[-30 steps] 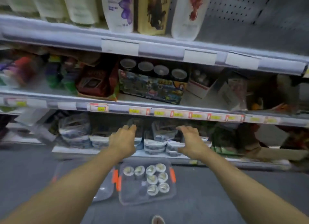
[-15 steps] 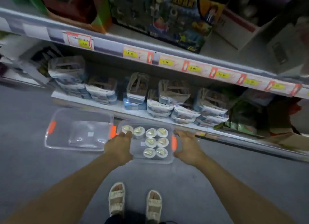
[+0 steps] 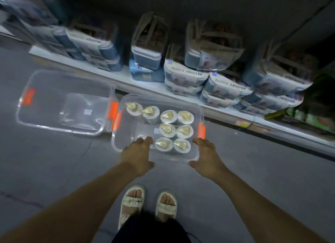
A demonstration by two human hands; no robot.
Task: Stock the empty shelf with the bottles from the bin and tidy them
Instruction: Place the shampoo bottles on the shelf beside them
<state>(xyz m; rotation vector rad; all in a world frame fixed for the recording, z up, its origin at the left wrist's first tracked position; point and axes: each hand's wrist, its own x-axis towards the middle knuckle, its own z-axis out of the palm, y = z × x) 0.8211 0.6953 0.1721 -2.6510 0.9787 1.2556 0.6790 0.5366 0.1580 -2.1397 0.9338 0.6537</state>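
Sandalled feet [image 3: 147, 204] planted just near of the bin [image 3: 196, 157], so it's reached without stepping. Left hand [image 3: 136, 156] and right hand [image 3: 206, 158] held over its near corners, fingers loosely spread, nothing gripped — likely to take bottles. Eight gold-capped bottles [image 3: 174, 129] packed upright toward bin's right. Empty bin [image 3: 59, 126] parked left. Low shelf [image 3: 112, 71] beyond already filled with packs.

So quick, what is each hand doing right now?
Left hand: open, reaching into the clear plastic bin of gold-capped white bottles, holding nothing.
Right hand: open at its corner.
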